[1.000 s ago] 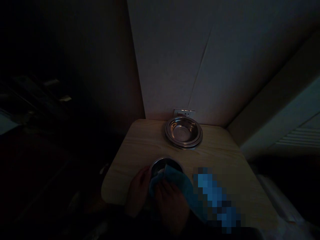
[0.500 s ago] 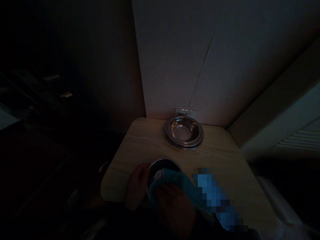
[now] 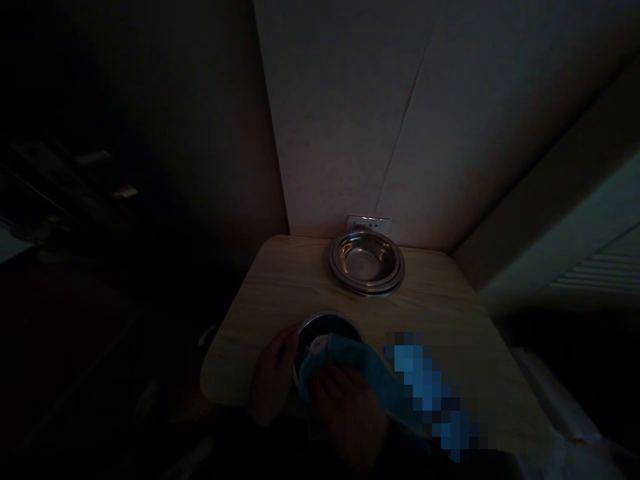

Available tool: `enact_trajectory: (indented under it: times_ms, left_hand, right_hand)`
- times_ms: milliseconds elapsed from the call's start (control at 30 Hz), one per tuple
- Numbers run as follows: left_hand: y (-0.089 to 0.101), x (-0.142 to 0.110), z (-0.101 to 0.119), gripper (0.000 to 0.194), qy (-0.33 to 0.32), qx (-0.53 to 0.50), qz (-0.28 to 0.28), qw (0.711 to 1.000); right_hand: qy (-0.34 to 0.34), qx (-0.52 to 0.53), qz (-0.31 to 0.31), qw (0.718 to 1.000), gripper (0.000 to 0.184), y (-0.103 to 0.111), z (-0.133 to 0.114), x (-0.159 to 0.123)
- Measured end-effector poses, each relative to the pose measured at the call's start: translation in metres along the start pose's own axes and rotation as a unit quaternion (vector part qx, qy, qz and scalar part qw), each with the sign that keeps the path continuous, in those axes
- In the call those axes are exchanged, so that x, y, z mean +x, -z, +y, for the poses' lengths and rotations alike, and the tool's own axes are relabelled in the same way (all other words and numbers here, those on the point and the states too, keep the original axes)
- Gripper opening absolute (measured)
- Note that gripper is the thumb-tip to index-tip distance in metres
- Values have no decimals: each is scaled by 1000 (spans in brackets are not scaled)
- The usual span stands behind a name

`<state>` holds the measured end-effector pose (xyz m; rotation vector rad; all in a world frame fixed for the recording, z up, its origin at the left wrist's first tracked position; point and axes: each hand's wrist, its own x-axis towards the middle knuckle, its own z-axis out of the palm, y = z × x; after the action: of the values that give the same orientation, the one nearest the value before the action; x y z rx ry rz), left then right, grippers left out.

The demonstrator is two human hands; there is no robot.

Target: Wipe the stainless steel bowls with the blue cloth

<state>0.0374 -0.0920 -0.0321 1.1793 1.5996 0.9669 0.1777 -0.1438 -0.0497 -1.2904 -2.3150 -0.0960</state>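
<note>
Near the table's front edge stands a round metal bowl [image 3: 327,319], its rim catching a little light. My left hand [image 3: 273,373] is closed on the bowl's left rim. A blue cloth [image 3: 367,360] lies over the front and right of the bowl, part of it inside and part trailing to the right. My right hand [image 3: 345,407] presses on the cloth with its fingers bent into it. Something pale [image 3: 320,343] shows at the cloth's upper left edge, too dim to name. Dark shadow hides much of both hands.
Stacked metal basins [image 3: 367,263] sit at the back of the wooden table [image 3: 280,280], against the wall. Behind them is a wall socket [image 3: 369,223]. A blurred-out blue patch [image 3: 425,387] lies right of the cloth. A louvred panel [image 3: 600,273] stands at the right.
The view has shifted slightly. My right hand and the cloth have moved a little within the bowl, and more of its dark inside shows. My left hand keeps its hold.
</note>
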Motion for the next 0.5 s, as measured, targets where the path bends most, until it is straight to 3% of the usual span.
enact_trajectory:
  times_ms: [200, 500]
  left_hand:
    - [4, -23, -4, 48, 34, -1, 14, 999]
    - [3, -24, -1, 47, 37, -13, 3, 999]
  right_hand:
    - [-3, -20, 3, 1000, 15, -9, -8, 1]
    - [-23, -24, 8, 999, 17, -10, -13, 1]
